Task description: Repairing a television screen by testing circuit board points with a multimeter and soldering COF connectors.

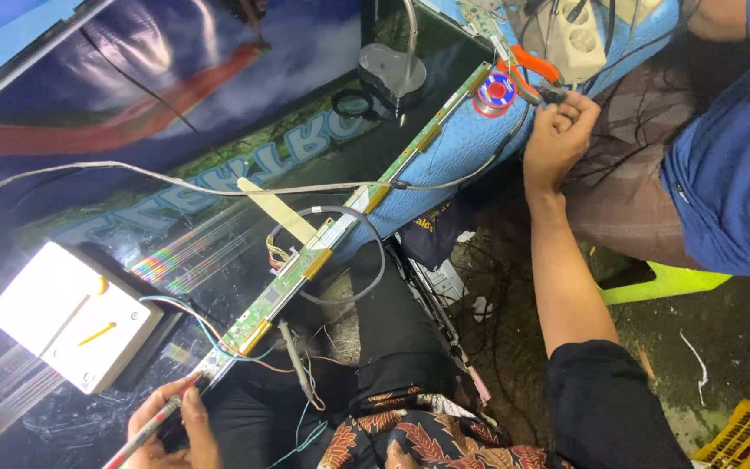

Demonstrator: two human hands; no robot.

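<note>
While the left hand (169, 427) pinches a thin red and grey probe (145, 434) between closed fingers (186, 406), its tip rests at the near end of a long, narrow green circuit strip (323, 247). That strip runs diagonally along the edge of a large flat screen panel (175, 113) lying face up. The right hand (557, 139) reaches far out, fingers curled shut around a small dark item I cannot make out, just beside orange-handled pliers (527, 65) and a small spool of solder wire (496, 91) on a blue cloth (462, 143). The work in hand looks like probing or touching up a contact on the strip; steadying the tip on one small spot seems to be what matters. A glowing white box (62, 308) sits left of the strip, and thin loose wires (219, 339) trail near the probe.
</note>
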